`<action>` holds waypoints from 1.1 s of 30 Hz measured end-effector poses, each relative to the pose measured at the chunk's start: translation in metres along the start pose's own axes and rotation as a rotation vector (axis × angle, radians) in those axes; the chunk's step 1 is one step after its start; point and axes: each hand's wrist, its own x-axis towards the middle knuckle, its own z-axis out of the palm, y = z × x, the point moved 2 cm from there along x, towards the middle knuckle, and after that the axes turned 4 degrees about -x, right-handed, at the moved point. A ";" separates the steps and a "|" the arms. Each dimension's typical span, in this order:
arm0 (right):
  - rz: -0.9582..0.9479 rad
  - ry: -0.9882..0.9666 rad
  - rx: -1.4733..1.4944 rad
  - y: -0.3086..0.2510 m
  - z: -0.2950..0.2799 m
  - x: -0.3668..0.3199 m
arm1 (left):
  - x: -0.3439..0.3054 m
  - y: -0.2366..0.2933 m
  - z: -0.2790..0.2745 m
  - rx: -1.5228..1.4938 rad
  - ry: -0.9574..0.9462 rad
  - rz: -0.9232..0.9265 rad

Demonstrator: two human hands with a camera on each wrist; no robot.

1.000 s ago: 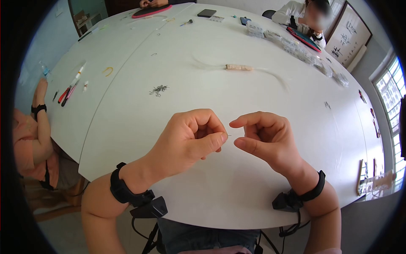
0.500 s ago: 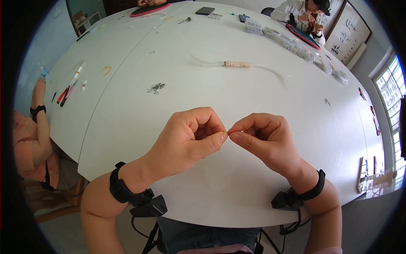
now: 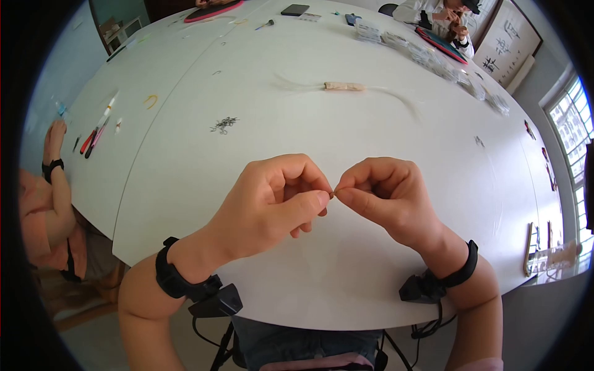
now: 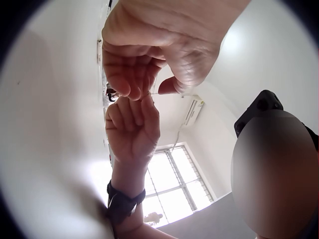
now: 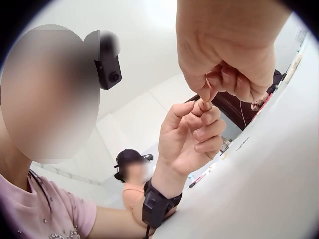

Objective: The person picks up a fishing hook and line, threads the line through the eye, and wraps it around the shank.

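Note:
Just above the table edge, my left hand (image 3: pixel 275 207) and right hand (image 3: pixel 393 198) meet fingertip to fingertip. Thumb and forefinger of the left hand pinch a tiny, thin dark piece (image 3: pixel 332 195), mostly hidden by the fingers. The right thumb and forefinger pinch at that same spot; I cannot tell its exact kind. In the right wrist view, a fine pale strand (image 5: pixel 241 108) shows below the right fingers, while the left hand (image 5: pixel 189 139) faces them with its other fingers curled. A heap of small dark wire pieces (image 3: pixel 224 125) lies beyond the left hand.
A paper-wrapped bundle of clear line (image 3: pixel 344 86) lies farther out. Pliers (image 3: pixel 91 141) and a yellow loop (image 3: pixel 151 100) are at left. Clear plastic packets (image 3: pixel 427 60) run along the right back. Other people sit around the white table (image 3: pixel 297 297).
The right thumb and forefinger, apart a second ago, have closed together at the left fingertips and stay there. The head view has shifted slightly, moving table items up and left.

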 end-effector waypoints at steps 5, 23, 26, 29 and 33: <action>-0.026 0.009 0.017 0.001 -0.002 0.000 | 0.001 0.000 -0.001 -0.031 0.002 0.001; -0.028 0.028 -0.050 -0.003 -0.002 -0.002 | 0.001 0.002 -0.003 0.197 0.020 0.130; -0.053 0.036 -0.156 -0.005 -0.001 -0.003 | 0.000 0.003 -0.002 0.260 0.055 0.155; -0.081 0.041 -0.201 -0.006 0.000 -0.003 | 0.000 0.002 -0.001 0.301 0.069 0.191; -0.071 0.051 -0.233 -0.008 0.002 -0.004 | -0.001 0.001 0.000 0.364 0.097 0.253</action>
